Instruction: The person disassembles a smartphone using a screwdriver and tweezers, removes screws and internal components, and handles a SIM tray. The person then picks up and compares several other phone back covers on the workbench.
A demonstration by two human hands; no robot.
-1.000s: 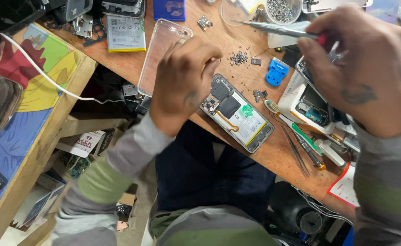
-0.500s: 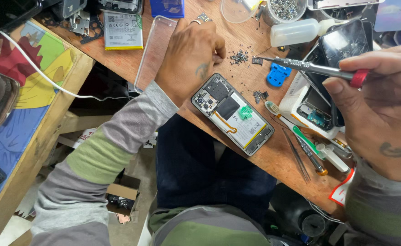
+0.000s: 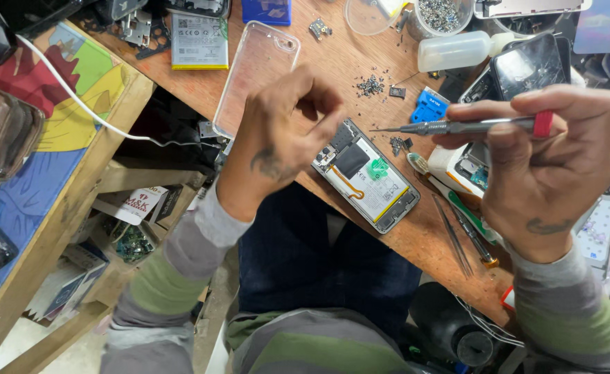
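The left hand (image 3: pixel 284 138) hovers with fingers curled loosely inward, holding nothing visible. It has lifted off the desk since half a second ago. At its 4 o'clock lies the opened phone (image 3: pixel 366 174), flat, showing black and green internals. The right hand (image 3: pixel 547 163) pinches a slim metal screwdriver (image 3: pixel 457 127) with a red collar, tip pointing to 9 o'clock above the wooden desk (image 3: pixel 346 62).

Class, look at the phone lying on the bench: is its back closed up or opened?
Opened. The phone lies with its back cover off, so its black shield, green part and orange cable show. The right hand holds a screwdriver above it.
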